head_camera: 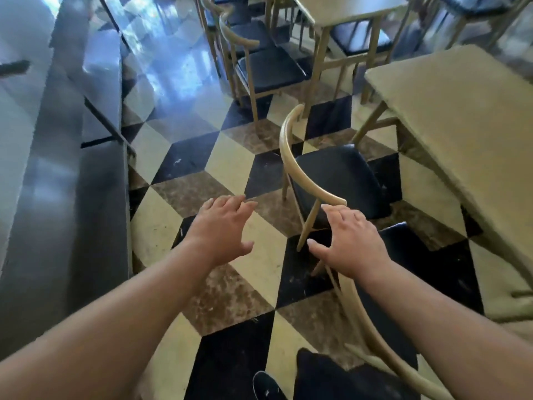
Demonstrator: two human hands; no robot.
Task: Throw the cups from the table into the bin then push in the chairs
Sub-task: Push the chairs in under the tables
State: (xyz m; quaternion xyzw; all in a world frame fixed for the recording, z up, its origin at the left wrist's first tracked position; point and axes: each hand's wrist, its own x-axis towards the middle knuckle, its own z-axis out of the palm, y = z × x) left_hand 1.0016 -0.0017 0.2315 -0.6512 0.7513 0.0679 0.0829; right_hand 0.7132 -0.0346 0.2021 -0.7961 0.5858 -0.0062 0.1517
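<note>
Chequered floor tiles (pixel 230 168) fill a café dining room, where a person leans toward a wooden chair (pixel 337 174) with a black seat. It stands pulled out from the bench (pixel 461 125) to its right. No cups show on that bench and no bin is in view, so the clearing appears done and the chair-pushing step looks to be in hand.

The right hand (pixel 350 243) reaches with fingers spread and its grip open. Its fingertips are at the near end of the chair's curved back rail (pixel 284 140); whether they touch it cannot be told. The left hand (pixel 222 226), left of the chair and apart from it, hovers over the floor, grip likewise open and holding nothing.

A second chair (pixel 372 327) stands nearer the person than the first, under the right forearm. Beyond the chair, more chairs (pixel 268 67) are drawn up to another bench (pixel 346 10).

The next move likely calls for both hands to settle on the back rail. They would then slide the chair straight toward the bench, keeping its legs clear of the bench leg.
</note>
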